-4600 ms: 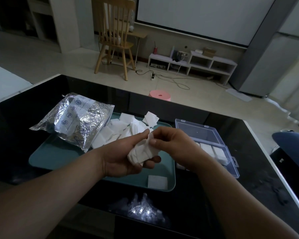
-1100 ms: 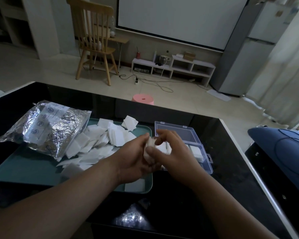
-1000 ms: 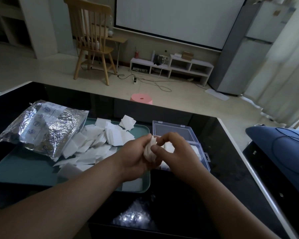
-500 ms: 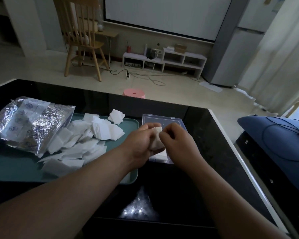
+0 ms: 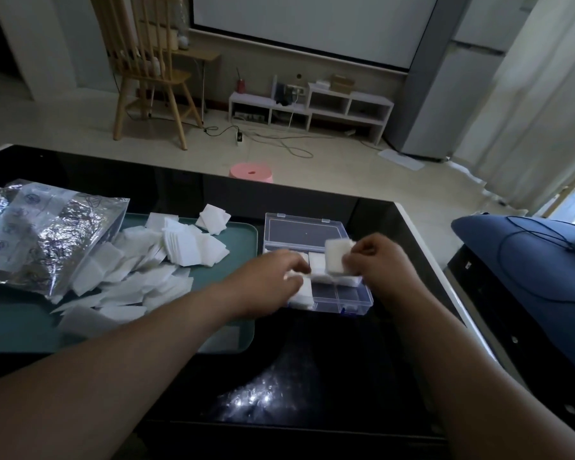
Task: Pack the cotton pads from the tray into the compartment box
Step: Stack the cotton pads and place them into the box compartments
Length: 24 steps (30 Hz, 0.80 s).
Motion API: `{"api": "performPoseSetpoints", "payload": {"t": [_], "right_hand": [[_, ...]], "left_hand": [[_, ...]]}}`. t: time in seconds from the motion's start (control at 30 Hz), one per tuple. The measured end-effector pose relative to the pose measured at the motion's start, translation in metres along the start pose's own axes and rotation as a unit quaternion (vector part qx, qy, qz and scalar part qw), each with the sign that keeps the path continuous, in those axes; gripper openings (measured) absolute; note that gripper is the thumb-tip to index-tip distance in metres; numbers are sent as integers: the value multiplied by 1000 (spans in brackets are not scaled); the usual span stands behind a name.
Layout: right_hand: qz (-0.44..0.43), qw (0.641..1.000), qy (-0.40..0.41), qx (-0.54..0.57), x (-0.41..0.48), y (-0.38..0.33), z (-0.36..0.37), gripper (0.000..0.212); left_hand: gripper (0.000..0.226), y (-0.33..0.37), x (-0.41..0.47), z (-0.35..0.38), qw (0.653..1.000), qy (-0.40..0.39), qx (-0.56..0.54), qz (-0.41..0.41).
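Observation:
A clear compartment box (image 5: 356, 298) lies open on the black table, its lid (image 5: 304, 232) flat behind it. Several of its compartments hold white cotton pads (image 5: 316, 262). My right hand (image 5: 384, 260) pinches a small stack of cotton pads (image 5: 337, 257) above the box's rear compartments. My left hand (image 5: 273, 280) is over the box's left side, fingers on pads (image 5: 304, 290) in the left compartments. A heap of loose pads (image 5: 166, 260) covers the teal tray (image 5: 243, 234) to the left.
A crumpled silver foil bag (image 5: 44, 234) lies on the tray's left end. A dark blue cushion with a cable (image 5: 531, 260) sits beyond the table's right edge. Behind the table are a pink stool (image 5: 251, 172), a wooden chair and a low white shelf.
Both hands moved right from over the tray to over the box and came apart. The right hand now holds the stack alone; the left has dropped onto the box's left compartments.

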State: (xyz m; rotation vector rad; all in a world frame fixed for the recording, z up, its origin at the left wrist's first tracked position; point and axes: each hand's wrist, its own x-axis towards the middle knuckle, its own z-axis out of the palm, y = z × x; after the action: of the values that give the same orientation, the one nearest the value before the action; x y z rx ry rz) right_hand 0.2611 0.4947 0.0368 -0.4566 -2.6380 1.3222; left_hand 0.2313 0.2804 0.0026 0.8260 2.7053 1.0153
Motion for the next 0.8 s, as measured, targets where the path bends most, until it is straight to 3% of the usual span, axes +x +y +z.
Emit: {"api": "performPoseSetpoints", "payload": {"t": [0.1, 0.17, 0.47, 0.63, 0.8], "right_hand": [[-2, 995, -49, -87, 3, 16, 14, 9], [-13, 990, -62, -123, 7, 20, 19, 9], [7, 971, -88, -221, 25, 30, 34, 3], [-4, 930, -79, -360, 20, 28, 47, 9], [-30, 929, -72, -362, 14, 25, 44, 7]], "left_hand": [[33, -5, 0, 19, 980, -46, 192, 30], [33, -5, -1, 24, 967, -44, 248, 41], [37, -3, -2, 31, 969, -23, 244, 41], [44, -3, -1, 36, 960, -38, 273, 47], [49, 0, 3, 39, 959, -33, 276, 49]]}}
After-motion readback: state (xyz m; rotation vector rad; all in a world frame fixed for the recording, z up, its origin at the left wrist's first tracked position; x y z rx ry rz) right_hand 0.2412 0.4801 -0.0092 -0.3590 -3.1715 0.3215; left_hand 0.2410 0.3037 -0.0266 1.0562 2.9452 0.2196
